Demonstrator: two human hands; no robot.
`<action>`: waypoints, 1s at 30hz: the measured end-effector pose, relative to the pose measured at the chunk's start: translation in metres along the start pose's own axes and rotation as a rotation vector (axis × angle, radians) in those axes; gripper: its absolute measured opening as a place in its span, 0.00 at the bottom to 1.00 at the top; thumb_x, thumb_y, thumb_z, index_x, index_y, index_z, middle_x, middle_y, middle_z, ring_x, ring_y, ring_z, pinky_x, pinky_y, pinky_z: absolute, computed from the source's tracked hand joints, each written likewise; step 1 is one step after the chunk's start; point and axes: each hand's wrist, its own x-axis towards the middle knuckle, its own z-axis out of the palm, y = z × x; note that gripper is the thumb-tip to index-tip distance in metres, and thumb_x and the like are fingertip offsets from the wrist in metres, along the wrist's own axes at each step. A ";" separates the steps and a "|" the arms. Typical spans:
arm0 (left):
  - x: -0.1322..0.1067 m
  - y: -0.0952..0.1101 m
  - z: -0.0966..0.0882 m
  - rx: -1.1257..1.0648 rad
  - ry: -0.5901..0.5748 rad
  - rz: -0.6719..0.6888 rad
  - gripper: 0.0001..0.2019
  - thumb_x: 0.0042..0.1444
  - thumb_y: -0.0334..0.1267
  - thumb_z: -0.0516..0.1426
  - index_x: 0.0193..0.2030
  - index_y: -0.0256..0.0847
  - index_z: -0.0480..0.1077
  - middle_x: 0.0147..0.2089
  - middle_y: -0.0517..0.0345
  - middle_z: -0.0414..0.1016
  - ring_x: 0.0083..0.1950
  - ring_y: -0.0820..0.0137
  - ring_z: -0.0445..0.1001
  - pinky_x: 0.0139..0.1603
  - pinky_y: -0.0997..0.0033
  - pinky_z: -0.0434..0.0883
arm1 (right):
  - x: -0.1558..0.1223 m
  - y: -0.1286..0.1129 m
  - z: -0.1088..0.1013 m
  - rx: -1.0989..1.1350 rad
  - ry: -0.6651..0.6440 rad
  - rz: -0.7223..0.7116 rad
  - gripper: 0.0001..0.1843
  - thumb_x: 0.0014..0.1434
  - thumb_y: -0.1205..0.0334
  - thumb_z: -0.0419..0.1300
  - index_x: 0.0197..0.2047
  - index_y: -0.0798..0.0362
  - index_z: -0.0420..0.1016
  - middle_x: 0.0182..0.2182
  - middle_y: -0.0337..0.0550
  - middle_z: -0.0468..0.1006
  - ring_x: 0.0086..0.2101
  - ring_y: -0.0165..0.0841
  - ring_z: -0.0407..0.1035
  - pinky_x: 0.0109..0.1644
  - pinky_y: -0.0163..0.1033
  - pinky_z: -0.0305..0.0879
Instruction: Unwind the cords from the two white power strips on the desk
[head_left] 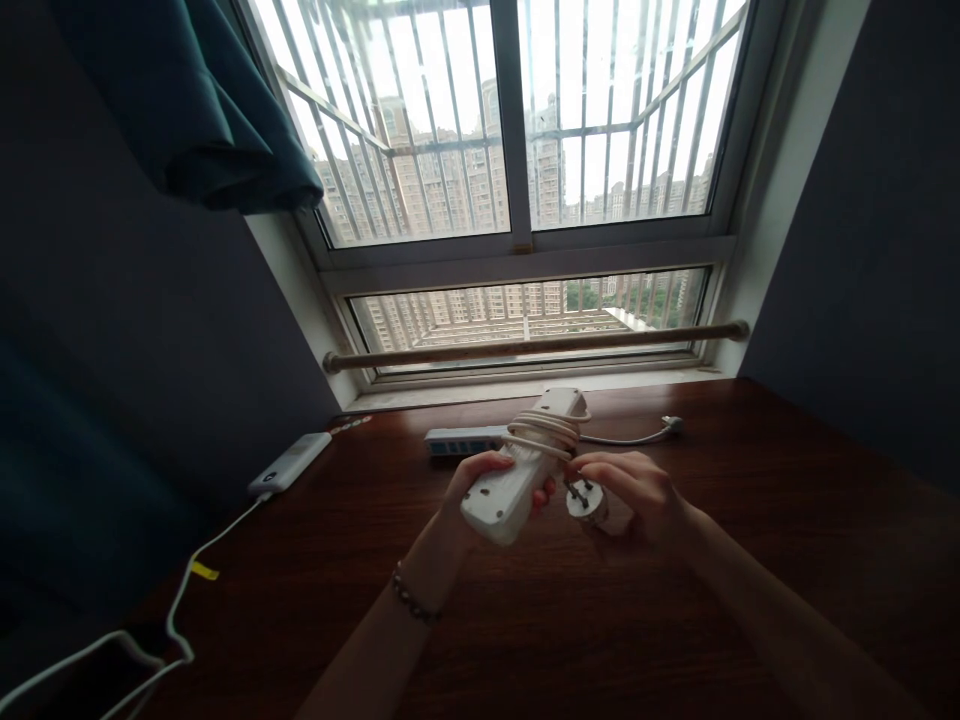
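Note:
My left hand (472, 480) is wrapped round a white power strip (517, 475) that it holds up over the dark wooden table (675, 600). A white cord (541, 432) is wound in several turns around the strip's middle. My right hand (637, 490) is closed on the cord's white plug (585, 498), whose prongs point toward me, just right of the strip. A beaded bracelet (411, 598) sits on my left wrist.
A second power strip (461, 440) lies flat behind the held one, its cord and plug (671, 424) trailing right. A white power bank (289, 463) with a cable (180, 590) lies at the table's left. Behind are a barred window, a wooden rail (536, 345) and a teal curtain (187, 100).

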 end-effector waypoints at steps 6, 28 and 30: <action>-0.006 0.000 0.004 -0.083 -0.140 0.019 0.24 0.42 0.40 0.55 0.45 0.25 0.68 0.33 0.43 0.72 0.26 0.72 0.69 0.27 0.76 0.65 | 0.009 0.015 0.020 0.774 0.709 0.566 0.14 0.58 0.54 0.49 0.33 0.54 0.70 0.32 0.45 0.76 0.37 0.37 0.71 0.43 0.42 0.66; 0.009 -0.014 0.005 0.332 0.185 0.311 0.26 0.38 0.32 0.64 0.48 0.36 0.68 0.40 0.50 0.75 0.37 0.65 0.72 0.36 0.72 0.66 | 0.010 0.012 0.055 1.443 0.420 0.730 0.17 0.42 0.65 0.68 0.37 0.54 0.74 0.34 0.41 0.76 0.32 0.31 0.71 0.34 0.33 0.69; 0.009 -0.010 0.002 0.324 0.112 0.275 0.26 0.37 0.30 0.63 0.48 0.36 0.69 0.42 0.49 0.75 0.39 0.64 0.72 0.38 0.71 0.66 | 0.010 0.013 0.057 1.430 0.415 0.730 0.18 0.41 0.66 0.69 0.38 0.54 0.74 0.36 0.41 0.77 0.35 0.32 0.71 0.40 0.34 0.69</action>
